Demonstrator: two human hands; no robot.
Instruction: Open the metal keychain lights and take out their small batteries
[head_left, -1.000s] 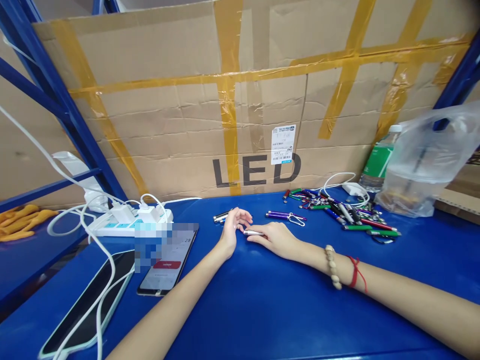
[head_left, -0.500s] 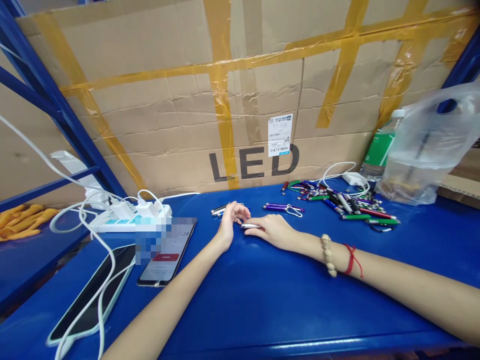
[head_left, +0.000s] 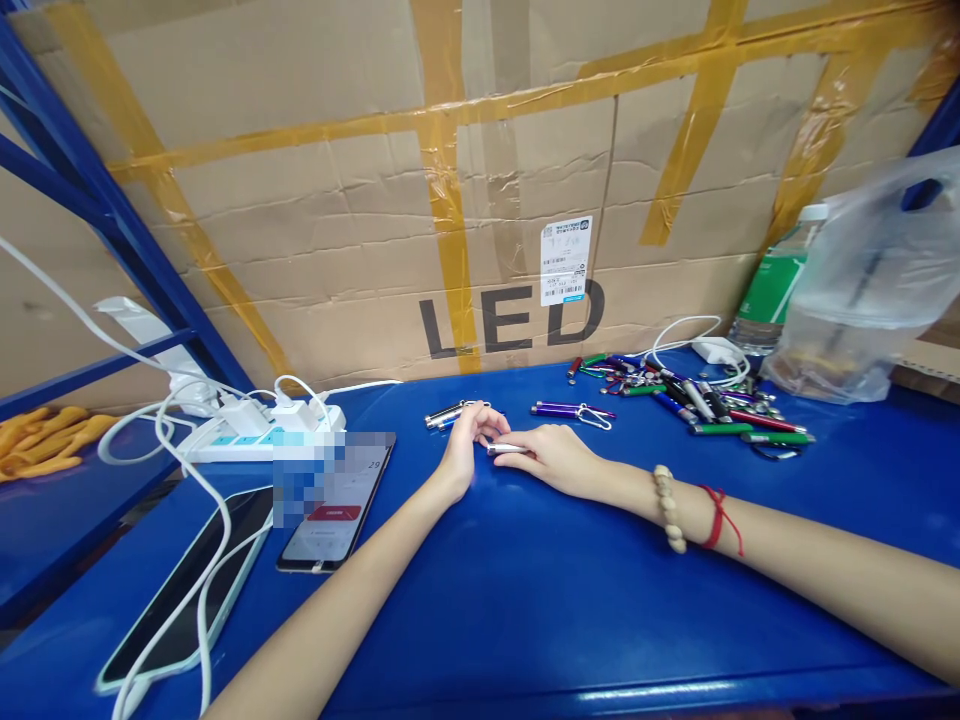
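My right hand [head_left: 559,458] pinches a small silver penlight-like tube [head_left: 508,449] between thumb and fingers just above the blue table. Beside its tip, my left hand [head_left: 469,445] is cupped with fingers loosely curled and nothing visible in them; its thumb is hidden. Behind the left hand lie silver and blue tubes [head_left: 445,414] with a clip, partly covered by the fingers. A purple tube [head_left: 559,409] with a silver carabiner [head_left: 596,417] rests beyond the right hand. Farther right is a pile of mixed coloured tubes [head_left: 701,400] and small metal parts.
A white power strip [head_left: 262,447] with plugs and trailing cables stands at left, beside a lit phone [head_left: 337,510] and a dark phone [head_left: 187,590]. A bottle [head_left: 776,285] and a plastic bag [head_left: 847,320] stand at right. A large carton [head_left: 345,230] backs the blue table [head_left: 562,620].
The view has shifted slightly. My hands keep nearly the same pose, the silver tube still pinched in the right one. The number on the phone screen changed from 28 to 29.
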